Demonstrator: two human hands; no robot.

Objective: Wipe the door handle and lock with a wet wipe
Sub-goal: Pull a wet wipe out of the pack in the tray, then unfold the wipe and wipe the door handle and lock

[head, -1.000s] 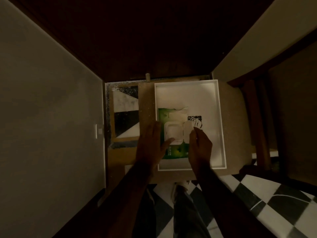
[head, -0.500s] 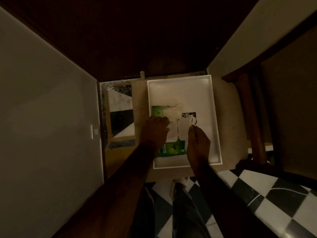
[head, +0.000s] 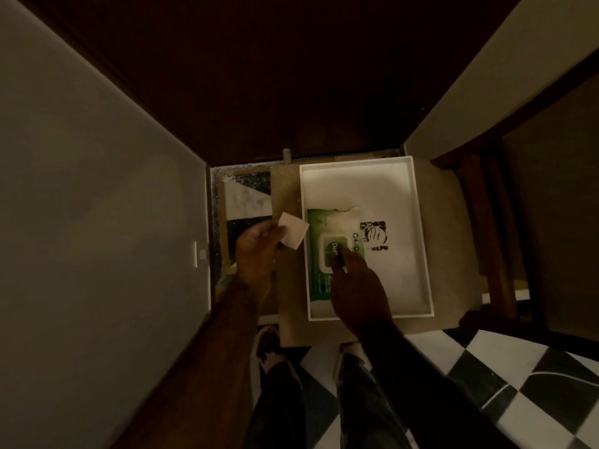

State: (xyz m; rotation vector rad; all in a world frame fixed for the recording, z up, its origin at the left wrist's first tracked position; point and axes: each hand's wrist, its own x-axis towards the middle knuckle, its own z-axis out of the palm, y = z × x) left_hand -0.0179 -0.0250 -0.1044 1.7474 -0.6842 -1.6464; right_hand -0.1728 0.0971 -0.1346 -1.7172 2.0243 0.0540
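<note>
A person's left hand (head: pixel 256 251) now holds a folded white wet wipe (head: pixel 293 235) pinched between its fingers, lifted clear to the left of the green wipes pack (head: pixel 316 254) it was reaching into a moment ago. The right hand (head: pixel 359 286) has moved onto the pack, fingertips pressing its lid, now shut. The pack lies in a white tray (head: pixel 418 228) below a dark door (head: pixel 291 76).

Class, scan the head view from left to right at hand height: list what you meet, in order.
Wall switch → left hand → wipe → wipe pack → tray's right rim.
</note>
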